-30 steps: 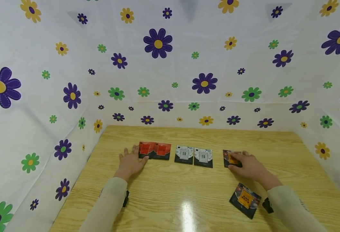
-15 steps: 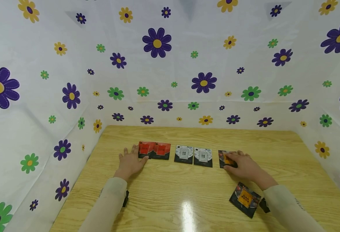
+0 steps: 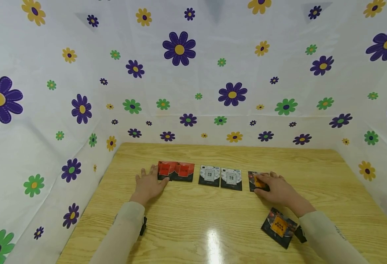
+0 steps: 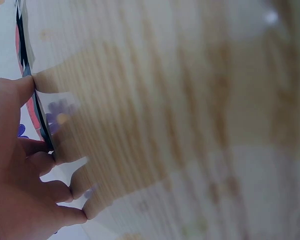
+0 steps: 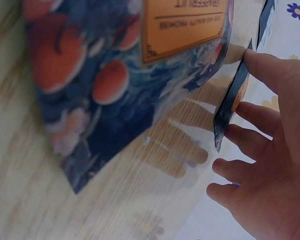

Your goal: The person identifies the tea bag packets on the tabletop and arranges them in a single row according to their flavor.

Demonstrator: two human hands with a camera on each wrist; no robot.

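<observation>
In the head view, my left hand (image 3: 148, 186) lies with spread fingers at the left end of two overlapping red-and-black sachets. Its thumb and index finger touch the left red sachet (image 3: 164, 169); the right red sachet (image 3: 184, 171) laps against it. My right hand (image 3: 280, 189) rests over a dark sachet with an orange label (image 3: 254, 180), partly covering it. The right wrist view has the thumb at that sachet's edge (image 5: 231, 102), with the index and middle fingers extended onto it. Between the hands lie two white-and-black sachets (image 3: 210, 176), side by side in the same row.
A second orange-labelled sachet (image 3: 279, 227) lies tilted on the wooden table (image 3: 180, 216), nearer the right forearm. Small black objects show beside both sleeves. A white flowered cloth (image 3: 206, 73) walls the table's back and sides.
My right hand has slid the orange-labelled sachet a little to the left, nearer the white pair, then stopped. The left hand has stayed in place.
</observation>
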